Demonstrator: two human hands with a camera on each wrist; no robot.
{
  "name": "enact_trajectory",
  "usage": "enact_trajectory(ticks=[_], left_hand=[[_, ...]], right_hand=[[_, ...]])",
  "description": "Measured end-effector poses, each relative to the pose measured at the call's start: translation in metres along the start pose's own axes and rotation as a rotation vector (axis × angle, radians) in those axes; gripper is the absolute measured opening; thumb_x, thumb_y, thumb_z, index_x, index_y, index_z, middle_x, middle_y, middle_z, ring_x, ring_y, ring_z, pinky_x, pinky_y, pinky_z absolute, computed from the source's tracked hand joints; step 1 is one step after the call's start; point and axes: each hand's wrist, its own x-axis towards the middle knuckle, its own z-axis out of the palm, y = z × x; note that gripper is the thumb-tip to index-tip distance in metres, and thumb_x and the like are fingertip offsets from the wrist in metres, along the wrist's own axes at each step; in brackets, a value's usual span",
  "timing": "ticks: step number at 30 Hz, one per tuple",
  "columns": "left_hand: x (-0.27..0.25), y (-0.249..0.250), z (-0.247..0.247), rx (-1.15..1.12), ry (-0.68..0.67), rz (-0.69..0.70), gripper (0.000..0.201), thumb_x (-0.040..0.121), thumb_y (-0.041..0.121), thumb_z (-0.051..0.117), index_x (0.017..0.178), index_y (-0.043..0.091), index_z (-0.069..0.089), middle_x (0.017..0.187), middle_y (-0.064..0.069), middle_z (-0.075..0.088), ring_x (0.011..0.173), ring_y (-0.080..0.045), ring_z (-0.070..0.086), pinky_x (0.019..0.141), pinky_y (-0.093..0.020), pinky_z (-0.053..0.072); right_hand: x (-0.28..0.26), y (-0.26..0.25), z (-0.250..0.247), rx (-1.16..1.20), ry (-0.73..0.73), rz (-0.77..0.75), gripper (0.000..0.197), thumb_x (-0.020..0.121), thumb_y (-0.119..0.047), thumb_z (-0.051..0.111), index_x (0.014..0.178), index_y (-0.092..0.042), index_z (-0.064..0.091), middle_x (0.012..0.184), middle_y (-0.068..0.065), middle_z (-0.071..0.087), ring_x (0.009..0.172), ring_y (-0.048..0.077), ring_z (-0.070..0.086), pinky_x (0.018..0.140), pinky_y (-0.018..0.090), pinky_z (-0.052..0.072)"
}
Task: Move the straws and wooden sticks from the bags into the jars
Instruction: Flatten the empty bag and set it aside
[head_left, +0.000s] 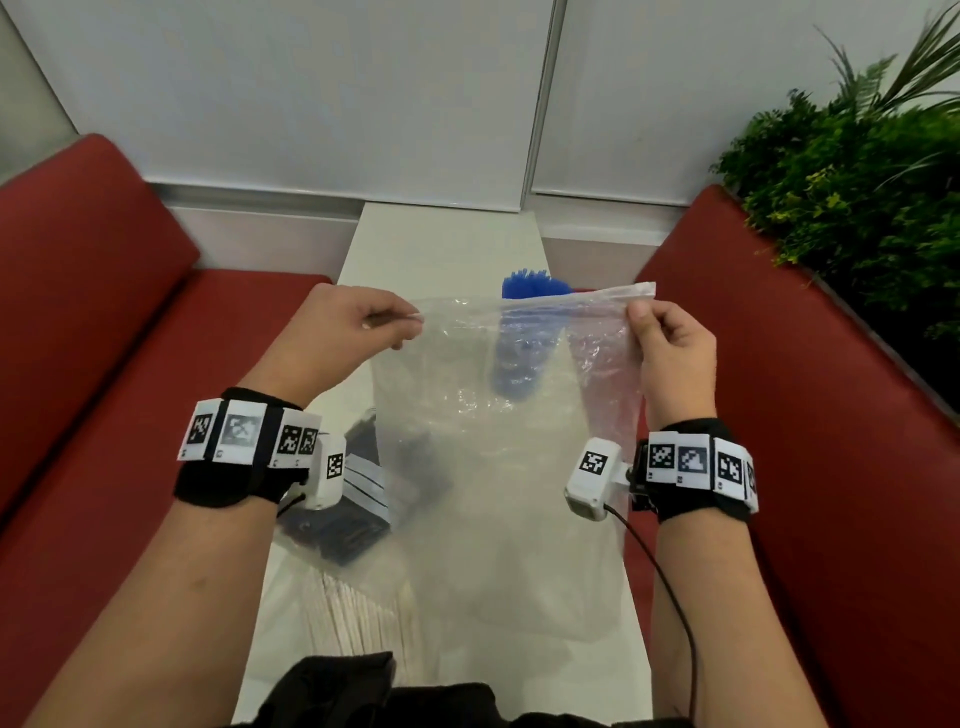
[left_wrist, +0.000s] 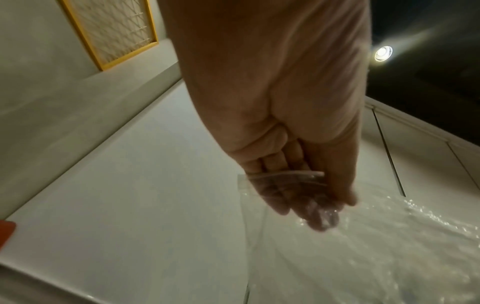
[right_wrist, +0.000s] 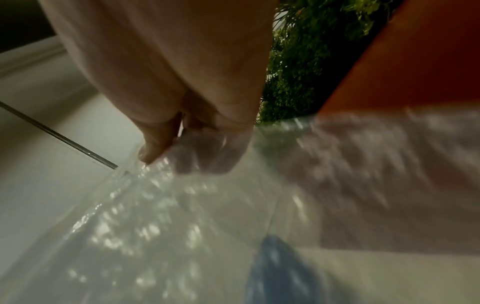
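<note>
The bag (head_left: 498, 457) hangs over the middle of the surface (head_left: 441, 244), with one hand on each top corner: left hand (head_left: 343, 332), right hand (head_left: 675, 358). The straws (head_left: 535, 283) stand behind it. The sticks (head_left: 358, 618) lie near, under its left side. Plants (head_left: 852, 197) sit far right.

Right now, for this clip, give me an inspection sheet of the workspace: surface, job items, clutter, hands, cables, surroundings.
Surface: narrow white table, partly covered.
Job's things: clear zip bag held up, looks empty; blue straws standing behind it, their container hidden; wooden sticks lying in a bag below.
Clutter: dark packet under the left wrist.
Grippers: left hand and right hand pinch the bag's top corners.
Cables: black cable from the right wrist camera.
Surroundings: red benches, green plants, white wall.
</note>
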Motion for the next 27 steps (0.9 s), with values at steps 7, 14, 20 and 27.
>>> enact_trajectory(ticks=[7,14,20,27], left_hand=[[0.013,0.004,0.002,0.227,-0.131,-0.058,0.02,0.097,0.02,0.07,0.115,0.025,0.073,0.101,0.008,0.075,0.095,-0.014,0.068,0.091,-0.03,0.053],[0.025,0.071,0.041,-0.071,0.096,0.212,0.028,0.102,0.03,0.063,0.127,0.02,0.071,0.122,0.012,0.071,0.109,-0.001,0.064,0.095,-0.022,0.05],[0.03,0.085,0.049,0.065,0.05,0.28,0.022,0.104,0.021,0.059,0.108,0.011,0.078,0.1,0.002,0.078,0.095,-0.011,0.069,0.087,-0.023,0.049],[0.029,0.079,0.052,0.492,-0.04,0.286,0.035,0.111,0.04,0.038,0.112,0.016,0.064,0.105,0.003,0.066,0.101,-0.024,0.058,0.09,-0.041,0.041]], right_hand=[[-0.001,-0.016,0.016,0.091,0.037,-0.049,0.009,0.099,-0.014,0.062,0.101,-0.009,0.07,0.061,-0.019,0.058,0.057,-0.001,0.045,0.055,0.015,0.04],[-0.013,-0.043,0.051,-0.09,-0.214,-0.222,0.009,0.095,-0.026,0.068,0.094,-0.019,0.074,0.085,-0.001,0.072,0.075,0.016,0.061,0.073,0.038,0.051],[-0.023,-0.053,0.063,-0.15,-0.302,-0.239,0.014,0.1,-0.023,0.061,0.09,-0.019,0.07,0.077,-0.013,0.066,0.07,0.009,0.058,0.069,0.033,0.049],[-0.031,-0.049,0.07,-0.08,-0.184,-0.214,0.014,0.095,-0.015,0.064,0.087,-0.01,0.073,0.08,0.005,0.069,0.07,0.018,0.055,0.068,0.034,0.045]])
